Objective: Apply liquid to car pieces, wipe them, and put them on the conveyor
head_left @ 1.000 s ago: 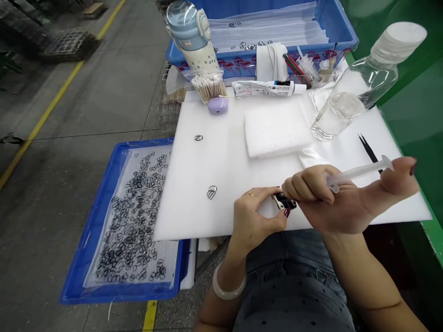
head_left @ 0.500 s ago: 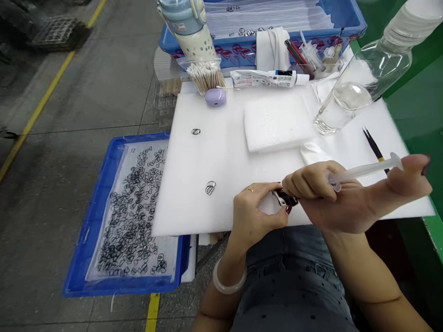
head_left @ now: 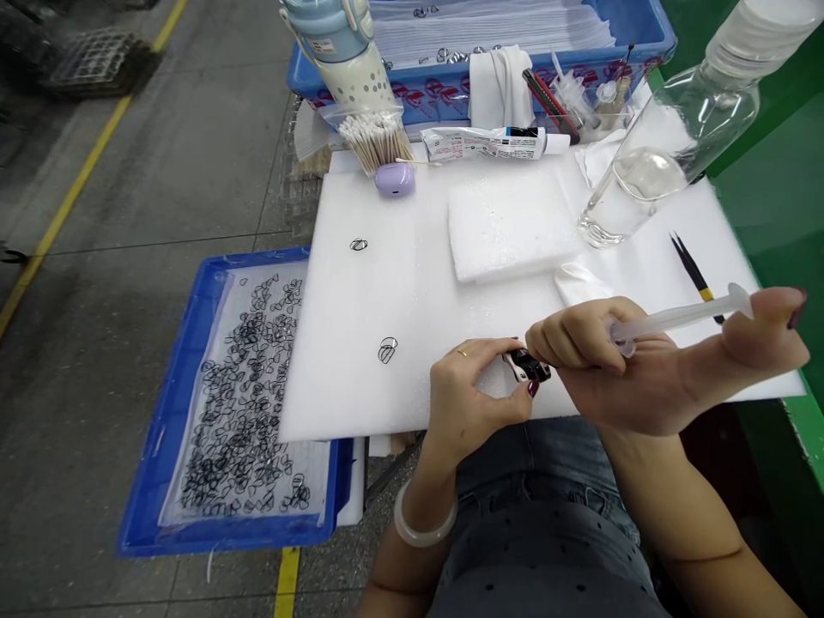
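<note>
Between the thumb and fingers of my left hand [head_left: 473, 390] is a small black-and-white part [head_left: 528, 366], tilted over the front edge of the white foam board [head_left: 348, 378]. My right hand [head_left: 631, 369] is wrapped round a clear plastic syringe [head_left: 682, 320], its thumb against the plunger end. The syringe's tip is hidden behind my right fingers, close to the part. Two small clusters of thin black rings lie on the board to the left, one nearer [head_left: 387, 350] and one farther [head_left: 359, 245]. Behind my hands rests a white foam block [head_left: 511, 225].
At the left, a blue tray [head_left: 160, 403] holds many black rings. Along the back stand a bottle [head_left: 351, 64], cotton swabs [head_left: 373, 137], a purple case [head_left: 395, 179], a tube [head_left: 482, 143] and a blue bin [head_left: 438, 94]. A clear bottle [head_left: 650, 172] and tweezers [head_left: 693, 270] are at the right.
The whole view has shifted slightly. My left hand has turned the black-and-white part a little, so more of its top shows. The right hand keeps the same grip on the syringe.
</note>
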A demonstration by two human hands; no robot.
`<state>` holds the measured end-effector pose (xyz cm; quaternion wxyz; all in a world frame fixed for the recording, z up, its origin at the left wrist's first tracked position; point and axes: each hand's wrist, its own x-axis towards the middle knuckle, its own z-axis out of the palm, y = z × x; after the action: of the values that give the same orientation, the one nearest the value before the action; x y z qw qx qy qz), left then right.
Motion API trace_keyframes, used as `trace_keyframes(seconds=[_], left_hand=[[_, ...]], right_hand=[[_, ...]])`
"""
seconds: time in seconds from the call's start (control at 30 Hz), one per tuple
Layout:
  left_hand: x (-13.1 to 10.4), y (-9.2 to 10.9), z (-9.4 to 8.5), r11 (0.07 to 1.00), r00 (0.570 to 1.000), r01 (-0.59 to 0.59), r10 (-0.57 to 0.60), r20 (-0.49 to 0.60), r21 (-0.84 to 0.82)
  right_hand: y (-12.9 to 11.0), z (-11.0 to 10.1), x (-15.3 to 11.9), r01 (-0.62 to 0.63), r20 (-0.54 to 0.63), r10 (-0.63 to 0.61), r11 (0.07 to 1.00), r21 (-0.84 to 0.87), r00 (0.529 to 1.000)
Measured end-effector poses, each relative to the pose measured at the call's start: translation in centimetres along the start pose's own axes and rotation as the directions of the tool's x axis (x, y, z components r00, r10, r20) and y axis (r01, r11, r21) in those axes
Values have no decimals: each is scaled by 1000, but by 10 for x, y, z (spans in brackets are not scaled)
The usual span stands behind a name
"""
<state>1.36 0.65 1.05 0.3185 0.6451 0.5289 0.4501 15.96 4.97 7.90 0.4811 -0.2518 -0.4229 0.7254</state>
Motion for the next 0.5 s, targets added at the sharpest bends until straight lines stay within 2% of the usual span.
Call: trace_keyframes(seconds=[0.5], left_hand=[[-1,-1,0,1000,1000,-2,2,-1,3]], right_hand=[[-12,-5,2,-60,85,68,994,-96,994]])
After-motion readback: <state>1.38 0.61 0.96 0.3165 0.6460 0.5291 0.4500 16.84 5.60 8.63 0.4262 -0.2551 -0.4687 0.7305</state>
